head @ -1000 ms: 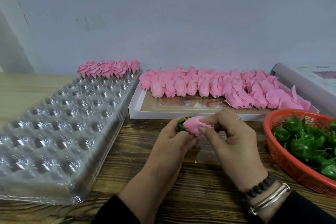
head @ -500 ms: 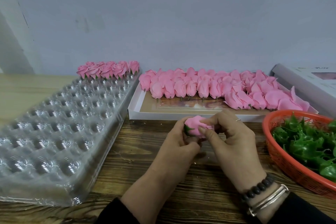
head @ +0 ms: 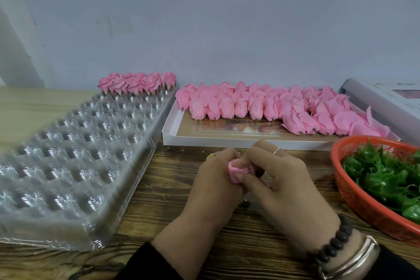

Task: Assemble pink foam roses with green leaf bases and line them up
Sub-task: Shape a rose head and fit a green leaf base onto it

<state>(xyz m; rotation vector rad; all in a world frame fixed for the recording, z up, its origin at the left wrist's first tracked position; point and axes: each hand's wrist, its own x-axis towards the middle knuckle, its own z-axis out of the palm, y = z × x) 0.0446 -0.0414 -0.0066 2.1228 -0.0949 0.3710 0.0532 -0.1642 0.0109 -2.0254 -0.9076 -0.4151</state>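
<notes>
Nearest, over the dark wooden table [head: 159, 191]: left hand [head: 213, 186] and right hand [head: 288, 186] together, both curled round one pink foam rose [head: 238, 171], fingertips pinching its petals; beaded bracelet [head: 334, 244] and metal bangle [head: 354, 261] on the right wrist. To the left, a clear plastic blister tray [head: 68, 154] with rows of bare cups; to the right, an orange basket [head: 354, 198] heaped with green leaf bases [head: 386, 177]. Beyond the hands, a shallow white box [head: 172, 129] holding rows of loose pink rose heads [head: 272, 104] lying on their sides. Farthest, finished roses [head: 138, 83] lined up at the tray's back edge, just before the pale wall [head: 204, 29].
</notes>
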